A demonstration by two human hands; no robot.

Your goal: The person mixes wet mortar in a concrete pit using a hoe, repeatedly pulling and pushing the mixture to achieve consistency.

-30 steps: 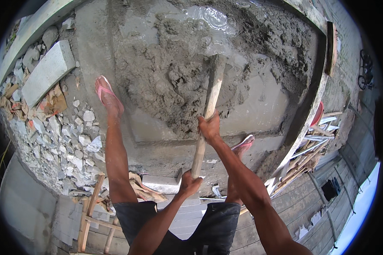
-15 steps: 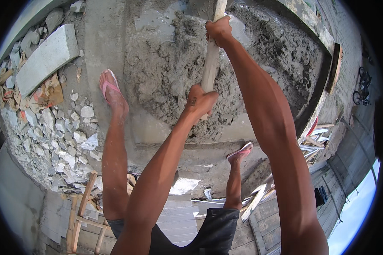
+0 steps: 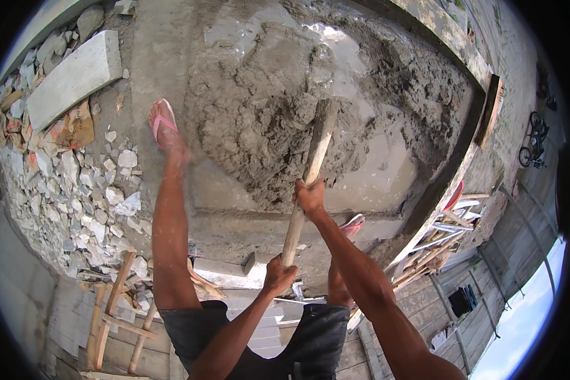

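My left hand (image 3: pixel 280 276) is closed round the lower end of a long wooden tool handle (image 3: pixel 317 149), close to my shorts. Higher up the same shaft, my right hand (image 3: pixel 310 197) grips it with wrapped fingers. The handle slants up and slightly right into a heap of wet grey mortar (image 3: pixel 250 136). Its far end is coated in mortar, and the tool's head is hidden there, so I cannot tell its kind. Shiny watery slurry (image 3: pixel 380 164) lies around the heap.
A concrete block (image 3: pixel 76 79) and broken rubble (image 3: pixel 76 202) lie at the left. A raised edge (image 3: pixel 453 183) bounds the mortar at the right. My feet in pink flip-flops (image 3: pixel 164 123) stand apart. A wooden frame (image 3: pixel 117 310) is at the lower left, a motorcycle (image 3: pixel 534 140) far right.
Both hands and the handle have come back toward my body, sliding down and a little left at the lower end. The mortar heap has shifted nearer, with slurry showing behind and right of it.
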